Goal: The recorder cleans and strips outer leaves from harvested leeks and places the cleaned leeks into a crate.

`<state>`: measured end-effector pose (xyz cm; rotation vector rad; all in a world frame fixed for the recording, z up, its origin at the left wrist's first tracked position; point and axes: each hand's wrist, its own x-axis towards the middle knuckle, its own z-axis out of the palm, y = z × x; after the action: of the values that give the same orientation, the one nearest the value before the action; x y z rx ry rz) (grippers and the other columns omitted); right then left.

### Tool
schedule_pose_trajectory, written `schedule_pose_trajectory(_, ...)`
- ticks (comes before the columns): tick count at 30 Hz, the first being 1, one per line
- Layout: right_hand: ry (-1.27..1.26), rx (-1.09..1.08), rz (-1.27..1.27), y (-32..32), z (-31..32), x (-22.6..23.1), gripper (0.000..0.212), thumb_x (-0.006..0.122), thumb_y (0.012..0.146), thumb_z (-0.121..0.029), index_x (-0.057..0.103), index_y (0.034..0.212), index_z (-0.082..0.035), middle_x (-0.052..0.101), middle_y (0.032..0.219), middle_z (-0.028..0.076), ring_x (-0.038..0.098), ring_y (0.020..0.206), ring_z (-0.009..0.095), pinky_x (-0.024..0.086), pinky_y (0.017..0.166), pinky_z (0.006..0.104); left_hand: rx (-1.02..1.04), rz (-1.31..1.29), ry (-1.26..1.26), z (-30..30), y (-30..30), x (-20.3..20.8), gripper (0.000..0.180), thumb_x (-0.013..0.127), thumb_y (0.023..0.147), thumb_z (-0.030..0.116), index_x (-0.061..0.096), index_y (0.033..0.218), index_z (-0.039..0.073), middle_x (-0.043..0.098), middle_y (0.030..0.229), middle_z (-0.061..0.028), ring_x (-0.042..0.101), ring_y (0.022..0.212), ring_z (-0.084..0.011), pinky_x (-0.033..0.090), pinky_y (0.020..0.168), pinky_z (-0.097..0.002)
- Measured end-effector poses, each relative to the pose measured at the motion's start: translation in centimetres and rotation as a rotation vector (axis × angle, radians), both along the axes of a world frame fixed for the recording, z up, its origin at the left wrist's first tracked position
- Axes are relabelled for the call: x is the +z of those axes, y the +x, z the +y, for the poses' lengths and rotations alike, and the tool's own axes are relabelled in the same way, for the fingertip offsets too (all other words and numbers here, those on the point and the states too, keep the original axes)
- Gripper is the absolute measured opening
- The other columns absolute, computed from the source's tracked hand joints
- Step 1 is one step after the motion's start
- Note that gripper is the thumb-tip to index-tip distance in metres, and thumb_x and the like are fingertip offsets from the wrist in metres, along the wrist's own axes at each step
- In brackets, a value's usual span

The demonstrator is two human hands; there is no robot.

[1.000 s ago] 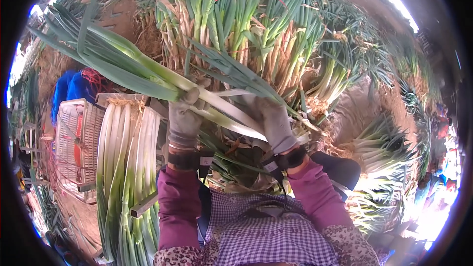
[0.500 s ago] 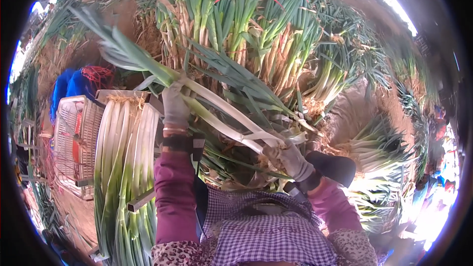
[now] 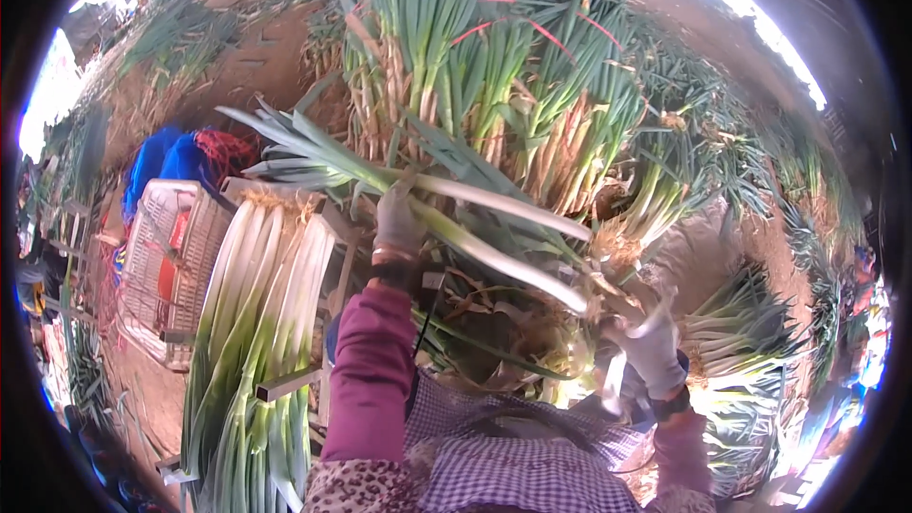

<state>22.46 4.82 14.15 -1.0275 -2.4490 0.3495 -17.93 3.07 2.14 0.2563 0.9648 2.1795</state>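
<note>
My left hand point(image 3: 399, 220), in a pale glove, is closed round two large green onions point(image 3: 508, 266) where white stem meets leaf. Their leaves fan out to the upper left, and their white ends point right, spread slightly apart. My right hand point(image 3: 654, 353), also gloved, is off the stalks, to the right and nearer to me. A pale strip of peeled onion skin point(image 3: 615, 382) hangs from its fingers. On a metal rack left of my left arm lies a row of cleaned green onions point(image 3: 252, 313), roots at the far end.
Standing bundles of untrimmed green onions point(image 3: 494, 85) with red ties are ahead. More cleaned onions point(image 3: 736, 361) lie in a pile at the right. A white plastic basket point(image 3: 157, 266) and a blue bag point(image 3: 166, 166) are at the left. The rack's metal bar point(image 3: 288, 384) juts toward my left arm.
My right hand has left the white ends of the onions and moved right and nearer to me, pulling a strip of skin away. My left hand keeps its hold.
</note>
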Motion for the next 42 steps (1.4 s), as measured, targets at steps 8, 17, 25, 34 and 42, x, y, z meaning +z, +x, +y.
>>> schedule_pose_trajectory(8, 0.064, 0.137, 0.005, -7.9, 3.7, -2.3, 0.031, 0.061, 0.076, -0.009, 0.066, 0.106, -0.011, 0.065, 0.091, 0.015, 0.061, 0.088, 0.033, 0.048, 0.081, 0.0424, -0.130, 0.008, 0.228, -2.8, 2.4, 4.7, 0.024, 0.064, 0.091, 0.018, 0.059, 0.109, 0.005, 0.060, 0.092, -0.0052, 0.062, 0.088, -0.0194, 0.053, 0.076, -0.0349)
schedule_pose_trajectory(17, -0.478, 0.345, 0.500, 4.7, 1.8, -3.5, 0.072, 0.064, 0.086, -0.053, 0.051, 0.130, 0.002, 0.057, 0.127, 0.017, 0.056, 0.116, 0.033, 0.041, 0.104, 0.0441, -0.102, 0.233, 0.319, 0.9, 11.3, 14.3, 0.015, 0.052, 0.088, 0.005, 0.057, 0.102, 0.005, 0.058, 0.090, -0.0049, 0.059, 0.088, -0.0181, 0.050, 0.083, -0.0287)
schedule_pose_trajectory(25, -0.924, 0.730, 1.491, -4.0, 7.1, 7.3, 0.035, 0.056, 0.094, -0.038, 0.061, 0.108, -0.006, 0.061, 0.108, 0.011, 0.055, 0.111, 0.029, 0.035, 0.107, 0.0523, -0.833, 0.107, 0.298, -0.8, 24.1, 13.2, 0.033, 0.065, 0.087, 0.015, 0.056, 0.115, 0.000, 0.064, 0.097, -0.0032, 0.062, 0.089, -0.0204, 0.049, 0.083, -0.0313)
schedule_pose_trajectory(34, -0.982, 0.966, 1.639, -0.1, 8.2, 12.6, 0.041, 0.069, 0.085, -0.030, 0.057, 0.109, 0.001, 0.058, 0.116, 0.017, 0.048, 0.119, 0.030, 0.026, 0.112, 0.0511, 0.548, 1.941, 0.065, -3.1, 21.2, 26.7, 0.042, 0.058, 0.080, 0.019, 0.055, 0.116, -0.001, 0.055, 0.106, -0.0170, 0.051, 0.107, -0.0325, 0.041, 0.090, -0.0441)
schedule_pose_trajectory(42, -1.229, 1.242, 1.870, -1.5, 14.7, 11.4, 0.055, 0.061, 0.085, -0.026, 0.049, 0.127, 0.005, 0.053, 0.126, 0.021, 0.047, 0.121, 0.032, 0.036, 0.105, 0.0488, 0.419, 2.237, -0.364, -9.1, 11.0, 28.8, 0.009, 0.060, 0.075, 0.014, 0.059, 0.082, 0.009, 0.057, 0.071, -0.0038, 0.059, 0.066, -0.0220, 0.044, 0.060, -0.0357)
